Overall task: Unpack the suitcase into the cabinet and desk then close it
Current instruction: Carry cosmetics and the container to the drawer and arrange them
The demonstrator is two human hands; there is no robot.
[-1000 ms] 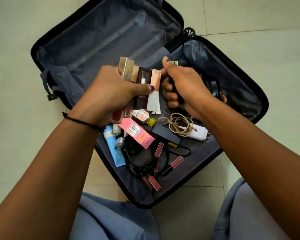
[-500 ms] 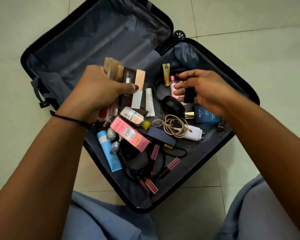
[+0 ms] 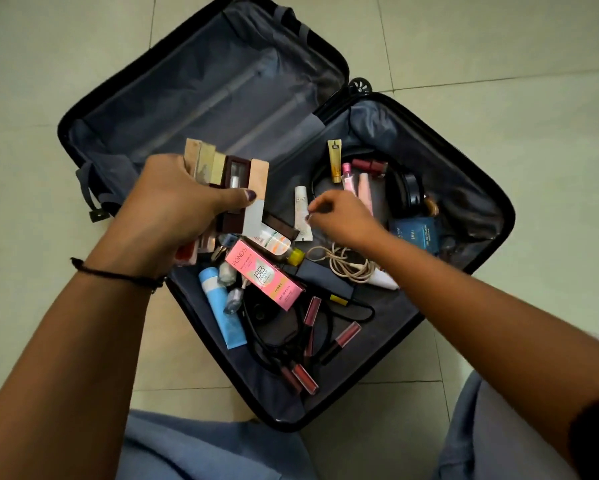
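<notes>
Black on the outside and grey cloth on the inside, the suitcase (image 3: 221, 98) lies wide open on the tiled floor (image 3: 498, 46). The half further from the person has nothing in it. The nearer half is full of little things. There is a pink box (image 3: 265, 278), a blue tube (image 3: 221, 310), a gold tube (image 3: 334, 161), black headphones (image 3: 407, 192), a blue box (image 3: 415, 233), a rolled-up cable (image 3: 343, 265) and some lip glosses (image 3: 305, 375). No cabinet and no desk can be seen from here. So the job looks to be only near its start. Most things are yet to be lifted out and carried off, and the suitcase must be shut at the very end.

The person is low down at the near corner of the suitcase, and both arms reach out over it. The left hand (image 3: 173, 209) is held up above the full half. It grips a bunch of small boxes (image 3: 235, 174), with the thumb (image 3: 242, 197) pressed across the front. The boxes stand up side by side like a fan.

The right hand (image 3: 346, 220) is lower, in the middle of the full half. Its fingers (image 3: 320, 206) are bent, and their tips are right at a white tube (image 3: 300, 202) that lies on the lining. It is not clear whether they have pinched the tube or only touch it. This tube looks like the next thing to be picked up.
</notes>
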